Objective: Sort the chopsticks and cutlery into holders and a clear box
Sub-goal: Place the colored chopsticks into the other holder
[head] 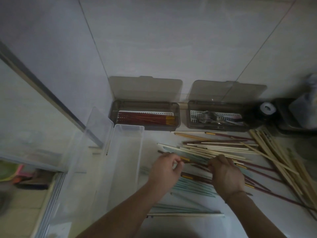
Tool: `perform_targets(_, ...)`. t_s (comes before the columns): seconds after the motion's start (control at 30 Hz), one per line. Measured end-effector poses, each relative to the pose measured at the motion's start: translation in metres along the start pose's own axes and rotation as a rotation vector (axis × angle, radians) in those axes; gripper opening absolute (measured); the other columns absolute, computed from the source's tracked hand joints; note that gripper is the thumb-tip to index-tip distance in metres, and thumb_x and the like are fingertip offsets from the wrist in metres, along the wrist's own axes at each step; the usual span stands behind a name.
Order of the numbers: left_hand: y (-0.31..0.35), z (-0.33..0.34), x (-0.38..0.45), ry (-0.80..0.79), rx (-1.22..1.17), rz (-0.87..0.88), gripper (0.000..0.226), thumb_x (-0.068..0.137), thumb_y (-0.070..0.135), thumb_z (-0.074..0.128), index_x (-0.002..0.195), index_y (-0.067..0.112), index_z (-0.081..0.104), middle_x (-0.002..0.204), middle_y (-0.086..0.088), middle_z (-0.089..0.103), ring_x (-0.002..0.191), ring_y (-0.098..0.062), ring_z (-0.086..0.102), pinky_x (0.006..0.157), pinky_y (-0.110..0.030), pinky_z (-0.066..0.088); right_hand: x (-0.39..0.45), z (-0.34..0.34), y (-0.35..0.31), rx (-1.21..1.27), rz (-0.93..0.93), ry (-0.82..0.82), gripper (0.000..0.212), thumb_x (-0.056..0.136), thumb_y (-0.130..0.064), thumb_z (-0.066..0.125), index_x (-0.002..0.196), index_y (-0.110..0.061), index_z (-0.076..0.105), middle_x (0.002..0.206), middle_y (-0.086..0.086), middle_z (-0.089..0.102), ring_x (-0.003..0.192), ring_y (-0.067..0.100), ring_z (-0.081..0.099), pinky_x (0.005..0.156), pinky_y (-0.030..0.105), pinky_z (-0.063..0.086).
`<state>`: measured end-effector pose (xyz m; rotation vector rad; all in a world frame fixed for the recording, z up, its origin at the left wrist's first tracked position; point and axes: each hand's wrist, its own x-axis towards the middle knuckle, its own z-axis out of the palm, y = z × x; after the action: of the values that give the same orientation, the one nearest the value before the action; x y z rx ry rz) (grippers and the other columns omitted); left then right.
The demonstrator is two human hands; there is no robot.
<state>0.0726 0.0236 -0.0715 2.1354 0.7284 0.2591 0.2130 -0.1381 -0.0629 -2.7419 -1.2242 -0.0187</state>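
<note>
A mixed pile of chopsticks (pixel 223 148) covers the white counter: cream, dark red with gold bands, pale green and bamboo ones. My left hand (pixel 164 167) pinches the end of a dark red chopstick (pixel 186 159) at the pile's left edge. My right hand (pixel 226 172) has its fingers curled round dark red chopsticks in the middle of the pile. A smoky holder (pixel 145 115) at the back holds several red chopsticks. A second smoky holder (pixel 217 117) holds metal cutlery. A clear box (pixel 125 152) stands open on the left with nothing visible inside.
Both holders have their lids raised against the tiled wall. The clear box's lid (pixel 91 143) leans to its left. A dark appliance (pixel 295 115) and a small round white thing (pixel 267 108) stand at the back right. Bamboo chopsticks (pixel 283 160) fan out on the right.
</note>
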Motion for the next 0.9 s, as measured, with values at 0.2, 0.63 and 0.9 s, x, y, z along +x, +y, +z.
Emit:
perform_targets(0.2,0.037,0.006,0.006,-0.022,-0.202,0.036,0.03,0.094,0.04,0.059,0.116,0.021,0.067,0.106,0.007,0.069,0.095,-0.006,0.063,0.085,-0.029,0.053,0.034,-0.043,-0.049,0.695,0.201,0.072,0.015,0.091,-0.004,0.054,0.089,-0.019,0.058,0.079,-0.006,0.061,0.066,0.006,0.054,0.058,0.019,0.043)
perform_targets(0.63,0.001,-0.078,0.042,0.223,0.357,0.376,0.022,0.095,0.026,0.049,0.097,0.021,0.071,0.083,0.003,0.064,0.073,-0.02,0.059,0.063,-0.034,0.049,0.063,-0.064,-0.026,0.137,-0.057,0.7,0.039,0.09,-0.032,0.058,0.124,-0.013,0.057,0.129,0.015,0.054,0.124,0.039,0.042,0.102,0.051,0.03)
perform_targets(0.9,-0.016,-0.102,0.062,0.37,0.139,0.176,0.019,0.093,0.033,0.062,0.104,0.019,0.07,0.098,0.002,0.067,0.088,-0.02,0.062,0.075,-0.041,0.054,0.114,-0.038,-0.028,0.061,-0.393,0.424,0.027,0.08,0.002,0.062,0.097,-0.016,0.073,0.091,0.003,0.071,0.088,0.03,0.056,0.074,0.04,0.044)
